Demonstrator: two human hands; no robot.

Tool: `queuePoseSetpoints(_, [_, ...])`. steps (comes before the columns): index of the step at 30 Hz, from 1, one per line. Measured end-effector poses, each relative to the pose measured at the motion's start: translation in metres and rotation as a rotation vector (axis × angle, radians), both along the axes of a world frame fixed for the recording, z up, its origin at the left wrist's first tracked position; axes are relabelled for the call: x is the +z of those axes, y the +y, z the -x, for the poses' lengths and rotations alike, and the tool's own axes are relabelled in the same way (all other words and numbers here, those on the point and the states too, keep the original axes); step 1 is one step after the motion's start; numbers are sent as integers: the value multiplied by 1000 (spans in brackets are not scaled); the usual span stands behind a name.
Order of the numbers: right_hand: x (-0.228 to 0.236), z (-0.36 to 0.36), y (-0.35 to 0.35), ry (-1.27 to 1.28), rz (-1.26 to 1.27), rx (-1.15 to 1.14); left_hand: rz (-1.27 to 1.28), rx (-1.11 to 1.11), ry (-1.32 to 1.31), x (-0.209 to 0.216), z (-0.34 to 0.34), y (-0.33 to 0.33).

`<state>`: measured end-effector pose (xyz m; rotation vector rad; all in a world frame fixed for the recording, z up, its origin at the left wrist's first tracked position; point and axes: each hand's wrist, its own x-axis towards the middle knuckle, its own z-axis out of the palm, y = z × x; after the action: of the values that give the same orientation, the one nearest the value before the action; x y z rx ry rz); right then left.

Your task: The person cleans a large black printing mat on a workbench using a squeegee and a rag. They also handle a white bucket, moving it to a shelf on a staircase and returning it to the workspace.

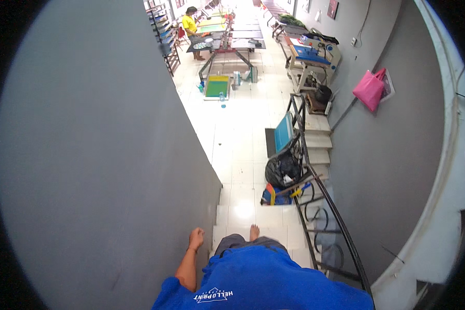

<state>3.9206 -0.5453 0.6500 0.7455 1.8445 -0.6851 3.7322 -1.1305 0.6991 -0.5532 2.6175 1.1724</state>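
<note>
My left hand (196, 238) hangs beside the grey wall (139, 170), its fingers curled in loosely, and nothing shows in it. Whether the hand touches the wall I cannot tell. My right hand is out of view, hidden past my blue shirt. One bare foot (254, 232) shows ahead of my dark shorts, on white-tiled steps. To my right runs a black metal railing (323, 188) with curled bars.
Beside the railing lie a black plastic bag (283, 168) and a blue panel (283, 133). A framed screen (217, 88) is on the floor ahead. Beyond, a person in yellow (189, 25) stands at long tables. A heat press (312, 54) and pink bag (369, 90) are right.
</note>
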Motion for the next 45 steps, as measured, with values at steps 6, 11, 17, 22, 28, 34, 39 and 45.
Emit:
queuePoseSetpoints(6, [-102,232,57,412,-162,-23,-87,174,-237,-130,80,2])
queuePoseSetpoints(11, [-32,415,29,862,176,-573,-18,-1,3,-164,247,17])
queuePoseSetpoints(17, [83,598,-145,1018,1054,-226,-328,60,-121,-243,443,19])
queuePoseSetpoints(22, [192,656,-335,521,1977,604,-352,-61,-312,-310,499,24])
queuePoseSetpoints(28, [177,707,-392,440,2445,957,-419,143,-251,-410,591,3])
queuePoseSetpoints(34, [102,826,-395,506,2523,915,-491,269,-477,-527,658,-15])
queuePoseSetpoints(39, [59,954,-382,630,2474,872,-492,239,-629,-559,778,-14])
queuePoseSetpoints(45, [-39,1130,-391,634,2461,871,-488,274,-665,-648,946,-40])
